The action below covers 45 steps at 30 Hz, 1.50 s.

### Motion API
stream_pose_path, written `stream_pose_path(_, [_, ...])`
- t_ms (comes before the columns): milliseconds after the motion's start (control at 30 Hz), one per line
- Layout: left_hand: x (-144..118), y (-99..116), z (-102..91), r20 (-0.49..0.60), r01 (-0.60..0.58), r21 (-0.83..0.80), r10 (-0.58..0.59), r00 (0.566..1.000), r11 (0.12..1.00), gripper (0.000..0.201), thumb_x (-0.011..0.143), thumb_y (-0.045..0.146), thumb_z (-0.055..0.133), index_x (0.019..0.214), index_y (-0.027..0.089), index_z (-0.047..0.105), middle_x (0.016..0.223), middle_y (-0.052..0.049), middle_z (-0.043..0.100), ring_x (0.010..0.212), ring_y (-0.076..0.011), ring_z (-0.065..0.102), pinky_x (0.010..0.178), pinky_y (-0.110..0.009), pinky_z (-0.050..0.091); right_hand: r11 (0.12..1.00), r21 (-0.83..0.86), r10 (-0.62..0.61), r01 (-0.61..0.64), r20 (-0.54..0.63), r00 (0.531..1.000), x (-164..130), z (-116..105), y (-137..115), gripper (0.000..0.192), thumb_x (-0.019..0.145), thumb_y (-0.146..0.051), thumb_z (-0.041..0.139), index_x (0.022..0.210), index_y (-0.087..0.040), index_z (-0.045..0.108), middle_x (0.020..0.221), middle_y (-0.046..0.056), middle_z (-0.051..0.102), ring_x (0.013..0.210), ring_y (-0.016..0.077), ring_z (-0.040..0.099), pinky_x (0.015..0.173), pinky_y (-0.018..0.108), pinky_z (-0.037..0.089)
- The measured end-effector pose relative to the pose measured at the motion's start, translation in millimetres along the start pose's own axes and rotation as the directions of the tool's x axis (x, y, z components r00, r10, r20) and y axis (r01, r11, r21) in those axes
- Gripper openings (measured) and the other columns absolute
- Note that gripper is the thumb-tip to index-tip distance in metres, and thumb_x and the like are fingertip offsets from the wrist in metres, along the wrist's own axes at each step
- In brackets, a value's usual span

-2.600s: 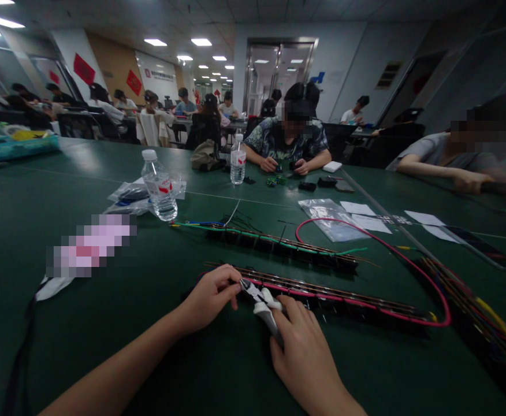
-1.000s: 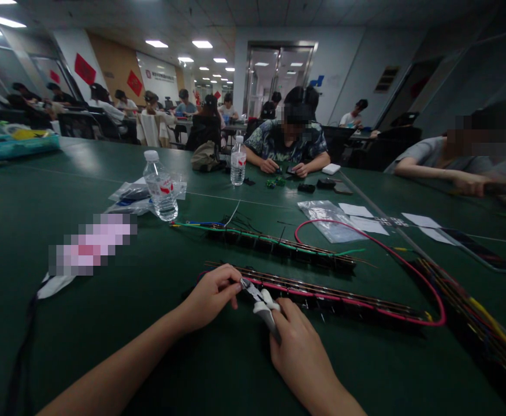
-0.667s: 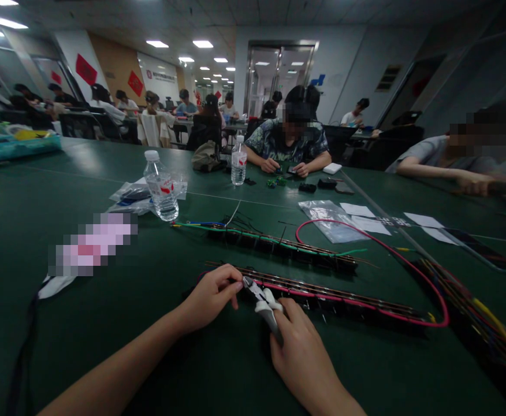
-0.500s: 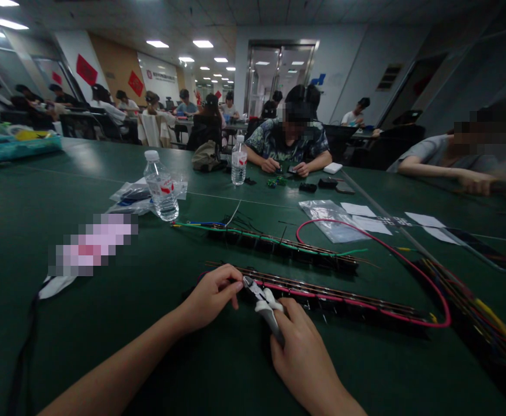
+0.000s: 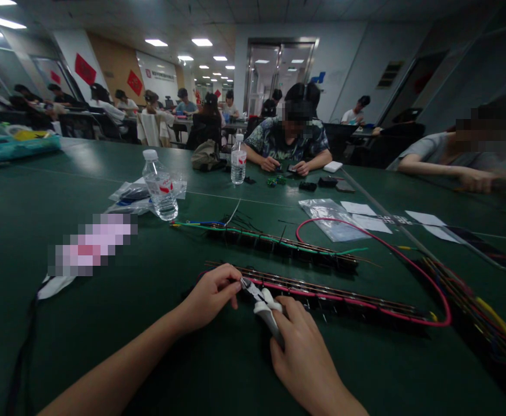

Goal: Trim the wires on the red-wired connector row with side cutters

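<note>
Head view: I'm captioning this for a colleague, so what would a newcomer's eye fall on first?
Probably the white and grey pliers in the right hand, tips at the left hand. Just beyond, a red cable runs along the nearer dark strip, looping out right. Farther left, a clear bottle stands upright.

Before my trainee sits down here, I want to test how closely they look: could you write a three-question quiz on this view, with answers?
1. Which hand of the camera wearer grips the metal pliers with white-and-grey handles?
2. How many clear plastic bottles with white caps stand on the dark green tabletop?
3. Fill in: along the long black strip nearest the bottles runs a thin plastic-coated wire coloured ____.

Key:
1. The right hand.
2. Two.
3. Green.
</note>
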<state>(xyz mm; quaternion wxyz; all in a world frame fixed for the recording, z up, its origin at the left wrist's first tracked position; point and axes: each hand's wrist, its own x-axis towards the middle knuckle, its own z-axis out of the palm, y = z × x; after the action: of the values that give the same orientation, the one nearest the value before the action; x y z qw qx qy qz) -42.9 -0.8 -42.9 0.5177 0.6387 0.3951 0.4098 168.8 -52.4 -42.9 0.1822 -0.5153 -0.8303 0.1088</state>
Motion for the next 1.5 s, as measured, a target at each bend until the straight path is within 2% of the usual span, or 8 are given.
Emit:
stream_pose_path(600, [-0.2, 0.7, -0.9, 0.008, -0.022, 0.042, 0.022, 1.000, 0.999, 0.010, 0.089, 0.018, 0.052, 0.083, 0.014, 0.059, 0.093, -0.002, 0.051, 0.063, -0.0081, 0.057, 0.059, -0.024, 0.051, 0.990, -0.135, -0.030, 0.028, -0.011, 0.999, 2.1, -4.8, 1.2, 0.042, 0.068, -0.002, 0.051, 0.105, -0.018, 0.063, 0.116, 0.012, 0.058, 0.102, 0.0285, 0.053, 0.084, 0.043, 0.045])
stream_pose_path(1233, [0.1, -0.7, -1.3, 0.005, -0.033, 0.054, 0.033, 0.999, 0.998, 0.011, 0.090, 0.020, 0.052, 0.084, 0.014, 0.059, 0.094, -0.002, 0.052, 0.060, -0.0075, 0.058, 0.059, -0.023, 0.049, 0.991, -0.126, -0.043, 0.040, -0.018, 0.999, 1.2, -0.9, 2.6, 0.037, 0.071, -0.002, 0.051, 0.102, -0.017, 0.063, 0.113, 0.012, 0.058, 0.098, 0.0278, 0.054, 0.084, 0.044, 0.047])
stream_pose_path(1500, [-0.2, -1.7, -2.3, 0.007, -0.026, 0.071, 0.025, 1.000, 0.997, 0.012, 0.091, 0.022, 0.052, 0.085, 0.014, 0.060, 0.095, -0.002, 0.052, 0.060, -0.0078, 0.058, 0.060, -0.025, 0.049, 0.990, -0.139, -0.033, 0.030, -0.020, 0.999, 2.1, -5.6, -0.7, 0.041, 0.070, -0.002, 0.051, 0.106, -0.018, 0.062, 0.117, 0.013, 0.057, 0.104, 0.0291, 0.052, 0.089, 0.045, 0.045])
